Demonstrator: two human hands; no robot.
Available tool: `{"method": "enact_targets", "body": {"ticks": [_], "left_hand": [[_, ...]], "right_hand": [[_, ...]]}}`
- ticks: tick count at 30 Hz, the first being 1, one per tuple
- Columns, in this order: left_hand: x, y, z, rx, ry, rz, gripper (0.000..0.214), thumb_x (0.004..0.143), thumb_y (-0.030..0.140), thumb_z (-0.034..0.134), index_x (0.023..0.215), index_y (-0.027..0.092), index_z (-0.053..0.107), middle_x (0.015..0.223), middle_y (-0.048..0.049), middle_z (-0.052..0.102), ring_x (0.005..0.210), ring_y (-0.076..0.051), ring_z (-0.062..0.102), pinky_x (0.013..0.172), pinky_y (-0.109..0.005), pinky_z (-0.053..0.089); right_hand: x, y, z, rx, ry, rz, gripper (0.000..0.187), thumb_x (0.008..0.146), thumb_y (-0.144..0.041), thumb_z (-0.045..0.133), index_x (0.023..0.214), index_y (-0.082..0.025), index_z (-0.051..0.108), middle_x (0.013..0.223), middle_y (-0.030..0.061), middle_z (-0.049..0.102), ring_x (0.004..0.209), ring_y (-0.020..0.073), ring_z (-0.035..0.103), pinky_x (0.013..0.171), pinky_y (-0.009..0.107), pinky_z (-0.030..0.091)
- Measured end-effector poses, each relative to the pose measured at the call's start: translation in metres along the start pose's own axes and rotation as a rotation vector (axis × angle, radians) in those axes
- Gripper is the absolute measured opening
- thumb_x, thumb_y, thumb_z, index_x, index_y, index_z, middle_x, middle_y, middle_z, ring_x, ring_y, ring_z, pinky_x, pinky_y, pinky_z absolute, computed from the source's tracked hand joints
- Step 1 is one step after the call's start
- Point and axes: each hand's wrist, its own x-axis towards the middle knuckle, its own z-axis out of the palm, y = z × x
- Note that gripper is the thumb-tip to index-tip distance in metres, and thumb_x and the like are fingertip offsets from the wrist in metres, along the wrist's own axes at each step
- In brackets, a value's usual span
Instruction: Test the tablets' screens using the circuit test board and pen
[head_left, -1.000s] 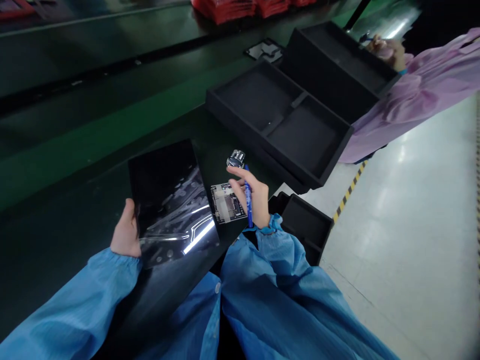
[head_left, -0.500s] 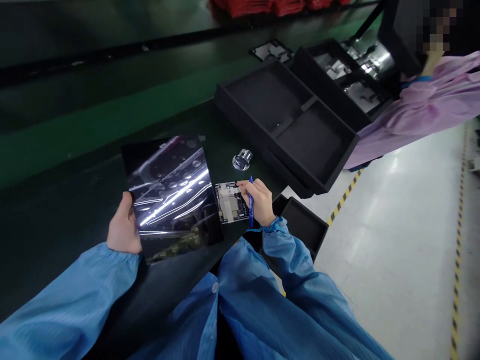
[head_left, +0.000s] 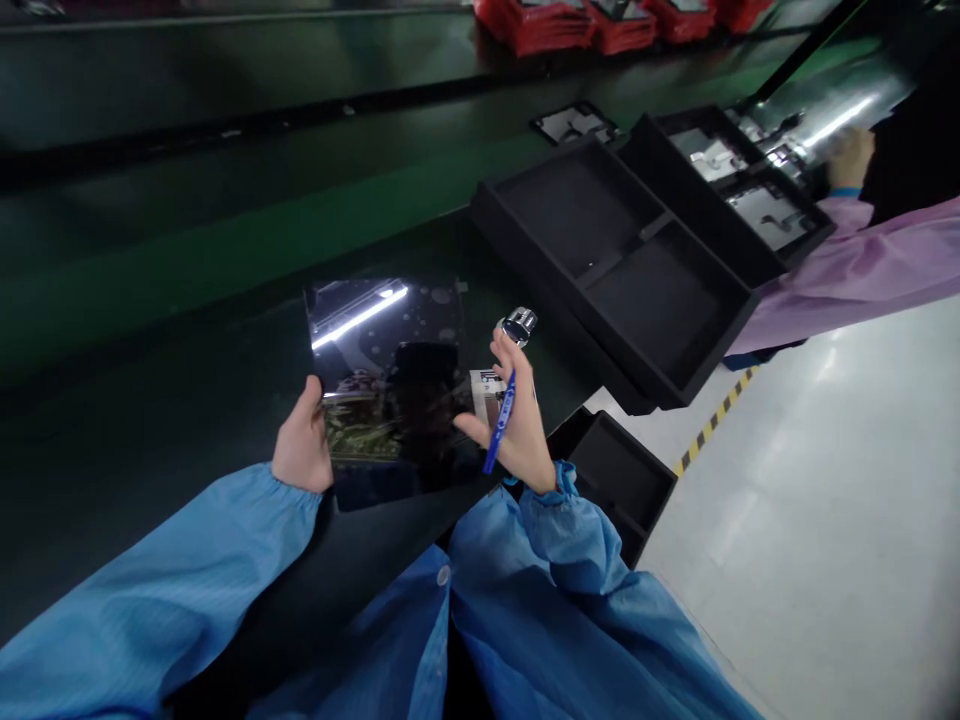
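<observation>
A glossy dark screen panel, with shiny film and bubble-like marks on its face, is held by its left edge in my left hand. It is tilted over the bench, and reflections cross it. My right hand is beside its right edge, thumb and fingers spread. A blue stick with pale lettering lies across that palm, held near the thumb. Partly covered by the panel and my right hand is a circuit board on the bench. Just past my right fingertips sits a small shiny metal piece.
A divided black tray stands on the dark bench. Behind it, another tray contains silvery parts near a co-worker's pink sleeve. A lower black tray is at my right. Red stacks line the shelf.
My right hand has lifted from the circuit board and spread its fingers, still with the blue stick. The panel has shifted right, covering more of the board. The camera view has also shifted.
</observation>
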Motion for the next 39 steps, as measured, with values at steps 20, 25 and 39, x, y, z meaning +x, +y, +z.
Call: {"method": "enact_targets", "body": {"ticks": [20, 25, 39], "left_hand": [[-0.001, -0.003, -0.001, -0.095, 0.134, -0.018, 0.041, 0.099, 0.045, 0.046, 0.087, 0.015, 0.073, 0.080, -0.0079, 0.078, 0.105, -0.033, 0.072, 0.098, -0.043, 0.057], [-0.001, -0.003, 0.000, -0.061, 0.146, -0.021, 0.041, 0.099, 0.046, 0.047, 0.090, 0.016, 0.073, 0.083, -0.0063, 0.079, 0.102, -0.031, 0.073, 0.092, -0.039, 0.060], [0.011, -0.015, -0.025, 0.118, -0.072, -0.092, 0.056, 0.096, 0.056, 0.044, 0.125, 0.014, 0.067, 0.107, -0.0121, 0.078, 0.104, -0.035, 0.072, 0.089, -0.045, 0.061]], "right_hand": [[-0.009, -0.023, 0.024, 0.042, -0.083, 0.027, 0.097, 0.098, -0.050, 0.054, 0.159, -0.027, -0.017, 0.169, 0.0114, 0.011, 0.156, 0.0298, 0.013, 0.124, 0.056, 0.028], [-0.004, -0.017, 0.019, 0.082, -0.035, 0.010, 0.084, 0.100, -0.051, 0.047, 0.160, -0.026, -0.007, 0.167, 0.0121, 0.019, 0.155, 0.0299, 0.021, 0.123, 0.054, 0.032], [0.089, -0.026, -0.036, -0.443, 0.015, -0.056, 0.038, 0.100, -0.041, 0.054, 0.070, -0.019, 0.055, 0.058, -0.0029, 0.050, 0.053, 0.0112, 0.049, 0.059, 0.026, 0.036]]}}
